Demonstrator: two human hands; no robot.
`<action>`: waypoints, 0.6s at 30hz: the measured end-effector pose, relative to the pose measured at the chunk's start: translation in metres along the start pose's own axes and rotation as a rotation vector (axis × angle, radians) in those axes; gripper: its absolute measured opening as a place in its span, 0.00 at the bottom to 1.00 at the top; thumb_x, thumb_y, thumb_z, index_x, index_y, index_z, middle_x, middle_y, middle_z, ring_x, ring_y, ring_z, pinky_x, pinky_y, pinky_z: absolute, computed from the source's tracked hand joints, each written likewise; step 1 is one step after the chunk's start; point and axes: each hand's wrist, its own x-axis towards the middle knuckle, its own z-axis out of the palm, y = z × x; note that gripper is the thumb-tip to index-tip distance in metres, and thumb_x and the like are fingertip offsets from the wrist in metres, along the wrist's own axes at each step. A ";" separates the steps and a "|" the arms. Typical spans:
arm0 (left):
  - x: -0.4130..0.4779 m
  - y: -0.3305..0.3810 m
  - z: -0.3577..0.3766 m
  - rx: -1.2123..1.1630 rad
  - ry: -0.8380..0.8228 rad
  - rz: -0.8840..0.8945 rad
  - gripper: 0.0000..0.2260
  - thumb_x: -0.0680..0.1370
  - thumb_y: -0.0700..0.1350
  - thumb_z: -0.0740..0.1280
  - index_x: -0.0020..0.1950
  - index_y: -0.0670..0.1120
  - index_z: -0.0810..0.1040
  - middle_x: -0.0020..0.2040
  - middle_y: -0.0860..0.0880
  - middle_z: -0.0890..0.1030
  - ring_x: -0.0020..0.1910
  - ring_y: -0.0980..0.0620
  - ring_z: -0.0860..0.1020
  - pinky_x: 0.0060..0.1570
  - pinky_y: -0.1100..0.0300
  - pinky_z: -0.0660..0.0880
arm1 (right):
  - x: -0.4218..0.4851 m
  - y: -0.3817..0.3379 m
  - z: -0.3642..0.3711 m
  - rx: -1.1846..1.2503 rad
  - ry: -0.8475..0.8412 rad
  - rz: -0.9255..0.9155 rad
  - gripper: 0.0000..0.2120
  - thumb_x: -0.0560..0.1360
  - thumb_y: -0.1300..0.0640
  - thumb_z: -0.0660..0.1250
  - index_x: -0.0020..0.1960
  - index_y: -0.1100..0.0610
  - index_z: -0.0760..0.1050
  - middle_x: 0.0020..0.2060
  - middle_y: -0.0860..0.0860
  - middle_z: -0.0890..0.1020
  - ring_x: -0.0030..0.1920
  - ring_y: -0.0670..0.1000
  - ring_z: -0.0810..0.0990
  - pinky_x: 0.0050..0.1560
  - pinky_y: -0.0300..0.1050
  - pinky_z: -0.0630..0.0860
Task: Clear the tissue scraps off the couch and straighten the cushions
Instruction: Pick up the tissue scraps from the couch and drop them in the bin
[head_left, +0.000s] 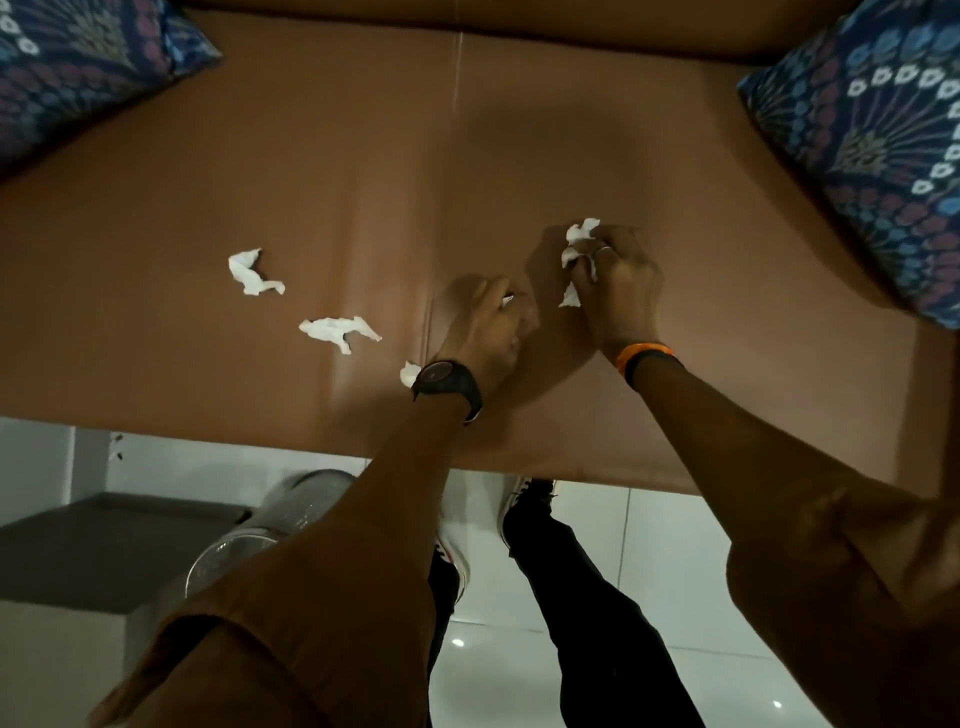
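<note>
White tissue scraps lie on the brown couch seat (322, 171): one twisted scrap (253, 274) at the left, a longer scrap (336, 331) nearer the middle, and a small scrap (409, 372) partly hidden by my left wrist. My right hand (618, 283) is closed around a bunch of tissue scraps (575, 249) that stick out between its fingers. My left hand (493, 325), with a black watch, is curled on the seat with a small bit of tissue (507, 300) showing at its fingertips. Blue patterned cushions sit at the far left (78, 62) and far right (883, 156).
The couch's front edge (208, 423) runs across the middle of the view. Below it are a white tiled floor (649, 545), a grey low table (104, 545), a clear glass container (249, 530), and my legs and shoes (519, 499).
</note>
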 end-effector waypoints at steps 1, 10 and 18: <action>-0.003 0.000 -0.003 -0.016 0.014 -0.007 0.09 0.70 0.27 0.63 0.43 0.38 0.78 0.49 0.39 0.78 0.48 0.38 0.75 0.42 0.47 0.76 | -0.006 -0.008 0.000 0.016 0.031 -0.004 0.09 0.78 0.64 0.68 0.52 0.67 0.85 0.58 0.61 0.84 0.61 0.63 0.82 0.52 0.56 0.81; -0.094 -0.041 -0.078 -0.143 0.418 -0.324 0.13 0.68 0.23 0.64 0.42 0.39 0.81 0.51 0.40 0.81 0.55 0.42 0.76 0.51 0.67 0.66 | -0.094 -0.145 0.025 0.209 0.141 -0.114 0.07 0.75 0.64 0.75 0.52 0.64 0.86 0.53 0.60 0.86 0.55 0.61 0.85 0.51 0.49 0.80; -0.305 -0.149 -0.079 -0.231 0.514 -0.767 0.12 0.69 0.27 0.65 0.43 0.41 0.82 0.49 0.43 0.82 0.53 0.44 0.78 0.45 0.72 0.62 | -0.257 -0.268 0.133 0.289 -0.232 -0.258 0.10 0.75 0.66 0.74 0.56 0.63 0.86 0.56 0.58 0.86 0.58 0.58 0.84 0.57 0.49 0.81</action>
